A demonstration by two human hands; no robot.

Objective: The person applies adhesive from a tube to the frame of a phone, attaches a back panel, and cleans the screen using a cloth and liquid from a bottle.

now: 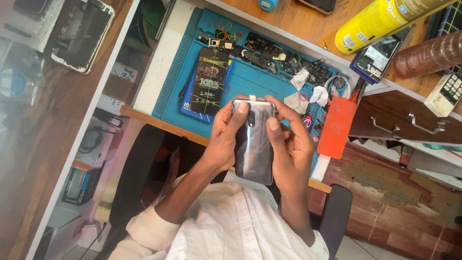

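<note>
Grey glossy phone [254, 144], back side up, sits at the centre of the frame, held over the near edge of the blue work mat [250, 79]. My left hand [224, 137] wraps its left edge, fingers curled shut around it, thumb laid on the top of the back near the small camera lens. My right hand [291, 142] grips the right edge the same way, thumb pressed flat on the back just beside the lens; the fingers reach behind the phone and I cannot see them. Just above the hands, a second phone [210, 79] with a printed screen sticker lies on the mat atop a flat blue pack, close to my left knuckles. To the right, an orange phone case [336, 126] lies on the mat's edge, near my right hand but apart from it. Loose small parts and crumpled white tissue [301, 77] litter the upper mat. Upper right: a yellow spray can [380, 21] on its side and an opened phone body [378, 55]. White shirt sleeves fill the bottom of the frame.
</note>
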